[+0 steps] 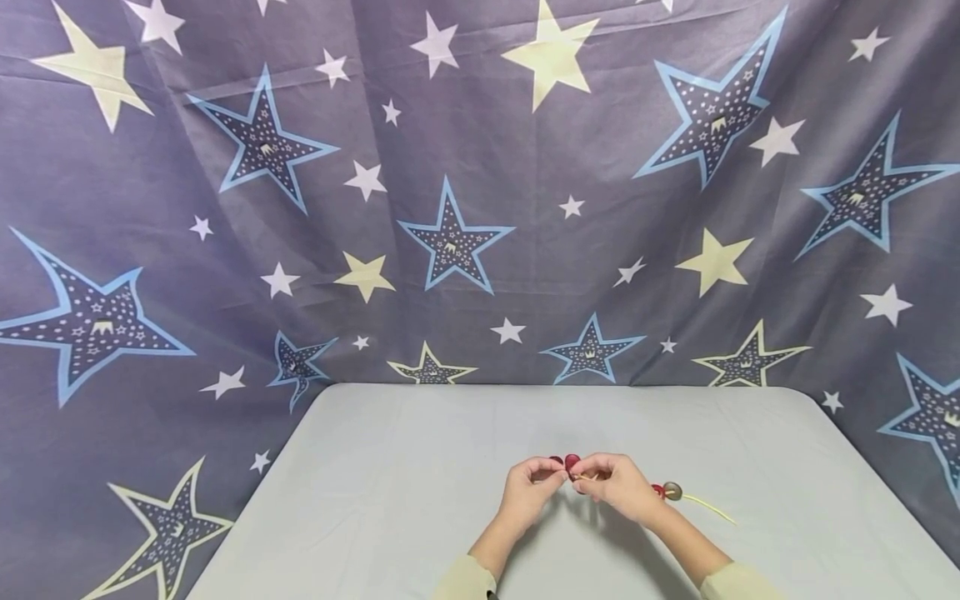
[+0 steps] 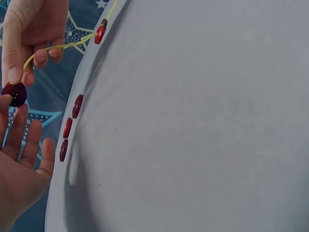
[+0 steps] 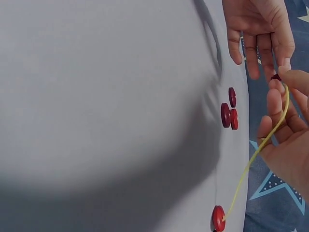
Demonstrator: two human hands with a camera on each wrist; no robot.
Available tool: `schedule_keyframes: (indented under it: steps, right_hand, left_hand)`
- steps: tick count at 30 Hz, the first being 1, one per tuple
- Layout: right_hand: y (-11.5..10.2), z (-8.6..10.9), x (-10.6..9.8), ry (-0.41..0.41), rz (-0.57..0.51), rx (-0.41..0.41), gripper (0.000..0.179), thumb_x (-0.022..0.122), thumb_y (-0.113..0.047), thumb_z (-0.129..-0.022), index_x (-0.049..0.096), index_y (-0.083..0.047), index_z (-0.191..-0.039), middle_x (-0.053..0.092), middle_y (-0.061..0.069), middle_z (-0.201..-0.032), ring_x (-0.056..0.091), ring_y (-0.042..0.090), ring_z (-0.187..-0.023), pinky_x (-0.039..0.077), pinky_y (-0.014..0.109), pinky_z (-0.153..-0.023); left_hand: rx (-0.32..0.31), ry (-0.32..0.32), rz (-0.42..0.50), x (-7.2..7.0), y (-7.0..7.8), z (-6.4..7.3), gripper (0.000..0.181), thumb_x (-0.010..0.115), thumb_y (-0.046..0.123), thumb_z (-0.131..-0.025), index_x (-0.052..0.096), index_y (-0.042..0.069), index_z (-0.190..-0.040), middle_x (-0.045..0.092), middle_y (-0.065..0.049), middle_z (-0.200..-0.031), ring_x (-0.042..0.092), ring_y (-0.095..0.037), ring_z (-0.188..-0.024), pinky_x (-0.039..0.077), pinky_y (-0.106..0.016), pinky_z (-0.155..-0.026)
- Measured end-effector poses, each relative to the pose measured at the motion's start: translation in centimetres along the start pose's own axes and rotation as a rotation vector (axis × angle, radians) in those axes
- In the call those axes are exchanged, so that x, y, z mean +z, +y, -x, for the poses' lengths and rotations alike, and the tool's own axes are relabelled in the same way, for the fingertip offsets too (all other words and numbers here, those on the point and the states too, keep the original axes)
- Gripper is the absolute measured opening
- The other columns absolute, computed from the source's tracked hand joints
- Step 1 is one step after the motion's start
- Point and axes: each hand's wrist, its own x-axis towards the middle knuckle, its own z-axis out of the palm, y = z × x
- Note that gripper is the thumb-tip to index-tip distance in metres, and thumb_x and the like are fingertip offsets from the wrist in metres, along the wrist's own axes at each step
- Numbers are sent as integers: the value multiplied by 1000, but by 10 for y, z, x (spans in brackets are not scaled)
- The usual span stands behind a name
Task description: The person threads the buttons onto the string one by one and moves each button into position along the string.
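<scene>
My left hand pinches a dark maroon button between thumb and finger, its other fingers spread below. Close against that button, my right hand pinches a yellow cord at its fingertips. From there the cord runs back to a red button lying on the table. An olive button sits beside the red one on the same cord, whose far end trails to the right. How far the cord enters the maroon button is hidden by the fingers.
Three loose buttons lie on the table just beyond my hands: a maroon one, a red one and another maroon one. A pale grey cloth covers the table. Behind it hangs a star-patterned curtain.
</scene>
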Motion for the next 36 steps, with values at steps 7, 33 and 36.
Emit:
schedule_keyframes:
  steps: [7, 33, 36]
  right_hand:
    - [2, 1, 0, 24, 95, -82, 26, 73, -12, -78, 66, 0, -101, 63, 9, -75, 48, 1, -56, 43, 20, -51]
    - [4, 3, -9, 81, 568, -237, 24, 77, -17, -75, 69, -12, -96, 67, -2, -89, 61, 20, -78, 50, 29, -67]
    - [6, 4, -11, 87, 585, -220, 23, 77, -18, -74, 69, -14, -96, 66, -3, -89, 61, 18, -78, 50, 29, -68]
  left_hand:
    - [5, -2, -12, 1, 12, 6, 15, 69, 8, -81, 67, -5, -88, 67, -8, -82, 55, -2, -70, 44, -16, -61]
    - [25, -85, -133, -1, 5, 1, 13, 71, 16, -80, 70, 4, -84, 68, -4, -82, 55, -2, -76, 43, -20, -71]
    - [37, -88, -134, -2, 7, 3, 13, 71, 16, -80, 69, 3, -85, 68, -6, -83, 56, -3, -77, 44, -21, -71]
